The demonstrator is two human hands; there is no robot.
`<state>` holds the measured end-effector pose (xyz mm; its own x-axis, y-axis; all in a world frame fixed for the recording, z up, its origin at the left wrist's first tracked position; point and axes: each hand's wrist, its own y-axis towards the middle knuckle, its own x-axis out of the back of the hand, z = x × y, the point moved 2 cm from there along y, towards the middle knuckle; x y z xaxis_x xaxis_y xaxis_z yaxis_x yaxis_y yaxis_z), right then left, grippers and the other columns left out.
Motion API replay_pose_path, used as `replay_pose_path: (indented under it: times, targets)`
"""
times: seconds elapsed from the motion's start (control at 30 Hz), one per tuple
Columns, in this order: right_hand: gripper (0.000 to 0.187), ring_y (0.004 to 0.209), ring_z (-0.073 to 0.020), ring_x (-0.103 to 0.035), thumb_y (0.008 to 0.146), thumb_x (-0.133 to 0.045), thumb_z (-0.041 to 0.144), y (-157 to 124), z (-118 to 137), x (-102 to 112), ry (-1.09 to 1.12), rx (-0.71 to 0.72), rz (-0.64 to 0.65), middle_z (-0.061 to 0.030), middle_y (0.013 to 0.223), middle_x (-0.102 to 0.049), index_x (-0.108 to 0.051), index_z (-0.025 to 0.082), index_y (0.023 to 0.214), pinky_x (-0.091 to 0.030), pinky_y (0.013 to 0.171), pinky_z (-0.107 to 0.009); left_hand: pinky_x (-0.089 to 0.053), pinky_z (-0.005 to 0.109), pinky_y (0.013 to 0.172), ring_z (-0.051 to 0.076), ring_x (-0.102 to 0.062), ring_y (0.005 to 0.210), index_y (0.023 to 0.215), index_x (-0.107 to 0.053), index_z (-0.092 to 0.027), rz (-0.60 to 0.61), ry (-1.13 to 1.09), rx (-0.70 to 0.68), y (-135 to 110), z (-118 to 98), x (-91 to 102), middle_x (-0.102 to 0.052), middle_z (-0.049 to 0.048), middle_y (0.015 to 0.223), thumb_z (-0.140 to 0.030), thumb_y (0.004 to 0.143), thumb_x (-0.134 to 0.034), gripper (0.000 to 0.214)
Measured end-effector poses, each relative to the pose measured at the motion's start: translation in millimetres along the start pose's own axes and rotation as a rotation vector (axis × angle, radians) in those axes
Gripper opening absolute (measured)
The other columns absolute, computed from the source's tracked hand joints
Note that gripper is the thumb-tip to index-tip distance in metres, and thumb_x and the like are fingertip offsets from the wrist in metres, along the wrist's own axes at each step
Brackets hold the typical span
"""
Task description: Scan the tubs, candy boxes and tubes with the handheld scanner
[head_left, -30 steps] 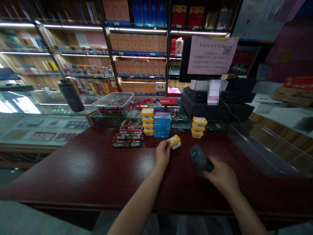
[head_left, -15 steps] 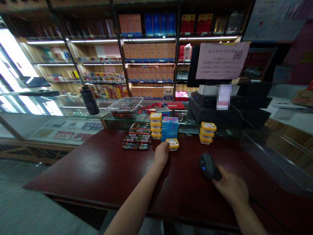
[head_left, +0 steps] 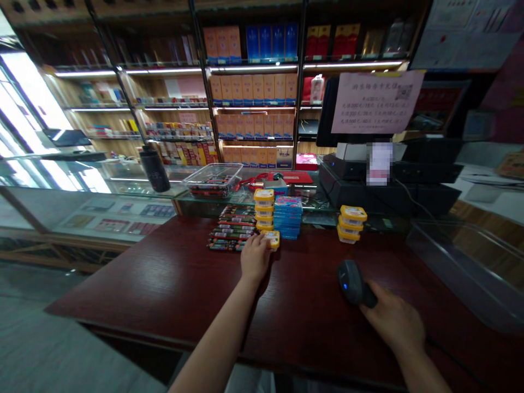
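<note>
My left hand (head_left: pixel 254 258) is closed on a small yellow box (head_left: pixel 272 238), low over the dark red counter (head_left: pixel 164 284), just in front of a stack of yellow boxes (head_left: pixel 264 208). My right hand (head_left: pixel 395 322) grips a black barcode scanner (head_left: pixel 352 283) by its handle, with the head pointing away and a small blue light on it. A second, shorter stack of yellow boxes (head_left: pixel 351 223) stands further right. Blue packs (head_left: pixel 287 216) are piled between the two yellow stacks, and flat dark packs (head_left: pixel 231 227) lie to the left.
A till with a black monitor and a paper notice (head_left: pixel 374 102) stands at the back right. A clear plastic tray (head_left: pixel 466 262) rests at the right, another clear tray (head_left: pixel 213 179) and a dark cup (head_left: pixel 154 169) on the glass case. Shelves of cartons fill the back wall.
My left hand has carried the yellow box from in front of the scanner leftward and down to the foot of the left yellow stack. The scanner hand has hardly moved.
</note>
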<state>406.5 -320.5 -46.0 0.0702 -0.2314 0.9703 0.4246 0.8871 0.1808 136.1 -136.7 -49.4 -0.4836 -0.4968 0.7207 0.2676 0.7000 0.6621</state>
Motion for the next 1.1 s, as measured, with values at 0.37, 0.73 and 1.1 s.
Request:
replay_pose_path:
  times: [0.37,0.73,1.1]
  targets:
    - [0.035,0.082,-0.0248,-0.068,0.085,-0.04,0.041,6,-8,-8,0.027,0.012,0.031,-0.0052,0.096,-0.072,-0.06,0.028,0.11,-0.043,0.061,-0.032,-0.046,0.033,0.088,0.021,-0.057,0.101,0.099,-0.068,-0.019,0.079,0.049,-0.015,6,-5,-5.6,-0.068,0.0062,0.106,-0.017,0.085,-0.055,0.02]
    - [0.035,0.083,-0.0249,-0.068,0.086,-0.038,0.042,4,-6,-6,0.013,0.004,0.048,-0.0049,0.097,-0.072,-0.059,0.028,0.11,-0.041,0.061,-0.032,-0.042,0.042,0.097,0.024,-0.052,0.112,0.102,-0.066,-0.02,0.014,0.067,0.011,7,-2,-5.7,-0.064,0.0098,0.113,-0.018,0.086,-0.051,0.023]
    - [0.027,0.082,-0.0217,-0.068,0.085,-0.043,0.033,5,0,0,0.014,-0.018,0.008,-0.0039,0.092,-0.072,-0.059,0.027,0.106,-0.04,0.06,-0.029,-0.04,0.041,0.103,0.024,-0.047,0.119,0.123,-0.055,-0.018,0.139,-0.175,-0.298,31,-78,-7.9,-0.058,0.0098,0.123,-0.014,0.083,-0.052,0.04]
